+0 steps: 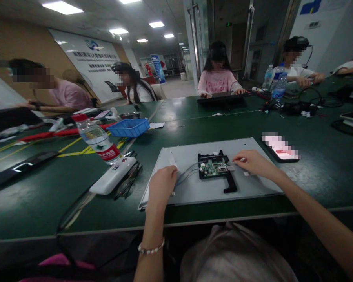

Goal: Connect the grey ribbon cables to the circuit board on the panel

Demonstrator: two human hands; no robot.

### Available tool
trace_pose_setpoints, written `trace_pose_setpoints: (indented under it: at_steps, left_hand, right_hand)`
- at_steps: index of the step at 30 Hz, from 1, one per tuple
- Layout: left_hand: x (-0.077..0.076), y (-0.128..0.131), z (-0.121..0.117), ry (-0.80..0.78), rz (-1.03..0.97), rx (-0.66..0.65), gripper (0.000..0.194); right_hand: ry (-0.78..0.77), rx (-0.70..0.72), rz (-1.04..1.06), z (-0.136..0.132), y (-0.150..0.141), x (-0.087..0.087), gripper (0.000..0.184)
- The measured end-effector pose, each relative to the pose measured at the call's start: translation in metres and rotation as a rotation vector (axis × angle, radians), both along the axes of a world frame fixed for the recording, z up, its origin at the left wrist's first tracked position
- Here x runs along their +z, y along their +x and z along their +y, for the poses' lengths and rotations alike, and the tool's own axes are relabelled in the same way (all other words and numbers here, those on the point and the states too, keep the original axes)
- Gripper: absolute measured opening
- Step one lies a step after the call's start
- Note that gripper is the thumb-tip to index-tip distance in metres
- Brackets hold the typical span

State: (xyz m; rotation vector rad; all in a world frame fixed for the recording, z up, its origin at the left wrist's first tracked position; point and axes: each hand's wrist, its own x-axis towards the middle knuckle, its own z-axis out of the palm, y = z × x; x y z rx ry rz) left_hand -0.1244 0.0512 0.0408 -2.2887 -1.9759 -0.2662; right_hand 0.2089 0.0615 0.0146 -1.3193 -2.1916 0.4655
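A flat grey metal panel lies on the table in front of me. On it sits a green circuit board in a black plastic bracket. Thin grey wires run from the board's left side to my left hand. That hand rests on the panel's left part with its fingers curled closed, hiding whatever is in them. My right hand is just right of the board, thumb and fingers pinched together; a small pale piece shows at the fingertips, too small to name.
Left of the panel are a white power bank, folded glasses, a red-capped water bottle and a blue basket. A phone lies to the right. Several people sit around the table; one opposite holds a dark panel.
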Motion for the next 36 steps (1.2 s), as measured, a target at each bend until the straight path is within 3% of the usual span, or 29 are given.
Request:
trace_pose_setpoints:
  at_steps: [6,12,22,29,36]
  left_hand:
    - [0.005,0.016,-0.03,0.178,0.018,-0.066,0.027]
    - [-0.003,0.042,-0.054,0.174,0.002,-0.112,0.022]
    - [-0.009,0.043,-0.037,0.177,-0.054,-0.068,0.027]
    - [-0.025,0.043,-0.035,0.128,-0.076,0.046,0.013]
    - [-0.026,0.047,-0.037,0.161,-0.029,0.107,0.006]
  right_hand:
    - [0.015,-0.024,-0.001,0.002,0.002,-0.003,0.024]
    - [0.012,-0.018,-0.032,0.004,0.003,-0.005,0.022]
    - [0.02,0.015,-0.034,0.001,0.0,-0.002,0.022]
    - [0.041,0.017,-0.039,0.001,-0.001,0.0,0.023]
    - [0.019,0.018,-0.028,0.0,-0.004,-0.001,0.023]
